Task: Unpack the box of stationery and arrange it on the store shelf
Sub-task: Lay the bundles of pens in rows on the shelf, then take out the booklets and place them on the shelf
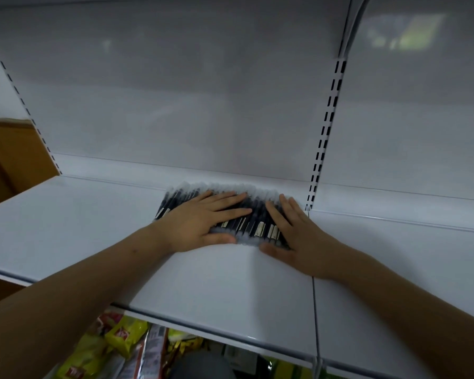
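pens: flat row of black pens in clear sleeves (219,212) sits at the back of our white metal store shelf (66,222), beside the slotted upright (326,132)
hands: left hand (203,222) and right hand (298,236) both flat, fingers spread, pressing the row, gripping nothing
risk: we'd guess uneven pressure makes the slick round pens roll or ride over each other

White metal store shelf (66,228), flat, glossy, running left to right across view. Back panel (175,105) white, rising behind it at 12 o'clock. Slotted upright (327,127) at 1 o'clock splits this bay from next shelf section (408,242) at 3 o'clock; seam between sections runs down toward 5 o'clock. Front lip of shelf crosses at 6–7 o'clock. On the shelf: one row of black pens (246,217) in clear sleeves, side by side, packed tight, lying near the back edge just left of upright. White labels visible on several pens. Both hands rest flat on the row. Pen count unclear, blurred.
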